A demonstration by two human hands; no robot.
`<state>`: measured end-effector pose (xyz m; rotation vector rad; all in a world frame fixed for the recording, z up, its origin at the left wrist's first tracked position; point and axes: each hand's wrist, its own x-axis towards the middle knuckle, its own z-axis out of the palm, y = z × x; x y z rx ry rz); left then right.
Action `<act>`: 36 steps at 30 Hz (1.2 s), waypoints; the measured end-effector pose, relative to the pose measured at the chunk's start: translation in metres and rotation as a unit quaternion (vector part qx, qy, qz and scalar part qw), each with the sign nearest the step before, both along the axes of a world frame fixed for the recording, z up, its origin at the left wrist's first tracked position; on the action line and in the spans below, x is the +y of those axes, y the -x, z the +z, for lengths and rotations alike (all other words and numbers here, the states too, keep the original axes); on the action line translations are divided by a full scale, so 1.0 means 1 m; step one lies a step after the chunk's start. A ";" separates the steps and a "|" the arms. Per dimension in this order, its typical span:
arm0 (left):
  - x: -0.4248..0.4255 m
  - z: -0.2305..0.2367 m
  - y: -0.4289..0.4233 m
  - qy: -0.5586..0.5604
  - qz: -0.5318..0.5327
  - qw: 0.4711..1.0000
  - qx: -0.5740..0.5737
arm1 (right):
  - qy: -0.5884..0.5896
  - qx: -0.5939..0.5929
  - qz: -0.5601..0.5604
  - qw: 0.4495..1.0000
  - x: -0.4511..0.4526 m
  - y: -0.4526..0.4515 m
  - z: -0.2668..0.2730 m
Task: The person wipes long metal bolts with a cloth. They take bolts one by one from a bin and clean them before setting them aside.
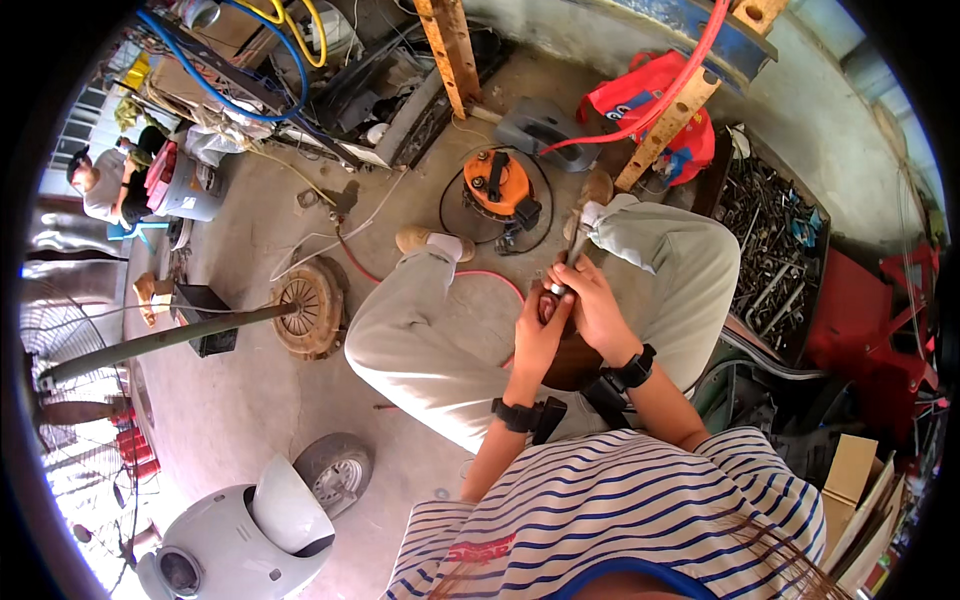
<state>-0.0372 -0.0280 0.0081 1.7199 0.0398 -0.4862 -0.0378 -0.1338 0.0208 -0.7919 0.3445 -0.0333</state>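
My left hand [538, 334] and my right hand [595, 304] meet between my knees, both closed around a slim metal shaft tool [574, 244]. The shaft points away from me, towards my right shoe [596, 187]. A bright metal collar [558, 289] shows between my fingers. Below it, a reddish-brown rounded piece [548, 306] sits at my left fingers; whether it belongs to the same tool I cannot tell. My fingers hide much of both. Beyond the hands, an orange machine with a black handle [499, 180] stands on the concrete floor.
A red hose [487, 274] crosses the floor between my feet. To the right lies a tray of wrenches and metal parts [772, 262]. At left are a pole [172, 337] on a clutch pressure plate [307, 319], a small wheel [337, 472] and a seated person [109, 180].
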 end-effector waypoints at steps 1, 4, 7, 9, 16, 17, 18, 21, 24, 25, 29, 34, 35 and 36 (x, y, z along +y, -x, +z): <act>0.001 -0.009 0.003 0.003 -0.017 0.999 -0.050 | 0.017 0.049 -0.001 0.999 -0.003 0.003 -0.002; 0.011 -0.022 0.000 -0.022 -0.056 0.993 -0.105 | -0.084 0.072 0.025 0.994 -0.019 -0.001 -0.027; 0.019 -0.036 -0.010 -0.026 -0.091 0.993 -0.073 | -0.052 0.108 0.081 0.989 -0.025 -0.008 -0.050; 0.027 -0.052 -0.016 -0.065 -0.085 0.993 -0.043 | 0.014 0.175 0.131 0.976 -0.026 -0.016 -0.062; 0.053 -0.106 -0.025 0.144 0.163 0.954 0.208 | 0.230 0.347 0.185 0.890 -0.051 -0.024 -0.172; 0.055 -0.095 -0.032 0.172 0.190 0.936 0.243 | 0.230 0.351 0.185 0.889 -0.057 -0.035 -0.178; 0.058 -0.088 -0.038 0.200 0.221 0.914 0.274 | 0.367 0.341 0.204 0.841 -0.061 -0.053 -0.181; 0.059 -0.102 -0.047 0.222 0.264 0.895 0.285 | 0.611 0.250 0.216 0.720 -0.071 -0.111 -0.192; 0.058 -0.118 -0.048 0.241 0.310 0.863 0.316 | 0.665 0.165 0.198 0.701 -0.066 -0.179 -0.189; 0.058 -0.125 -0.048 0.243 0.331 0.846 0.341 | 0.685 0.165 0.198 0.681 -0.060 -0.198 -0.186; 0.051 -0.116 -0.050 0.244 0.249 0.880 0.323 | 0.801 0.044 0.186 0.568 -0.054 -0.232 -0.208; 0.046 -0.106 -0.054 0.226 0.246 0.878 0.343 | 0.715 -0.092 0.108 0.685 -0.059 -0.228 -0.222; 0.048 -0.110 -0.053 0.207 0.254 0.876 0.353 | 0.718 -0.104 0.110 0.679 -0.056 -0.227 -0.222; 0.050 -0.114 -0.051 0.190 0.261 0.874 0.364 | 0.722 -0.116 0.111 0.673 -0.055 -0.223 -0.222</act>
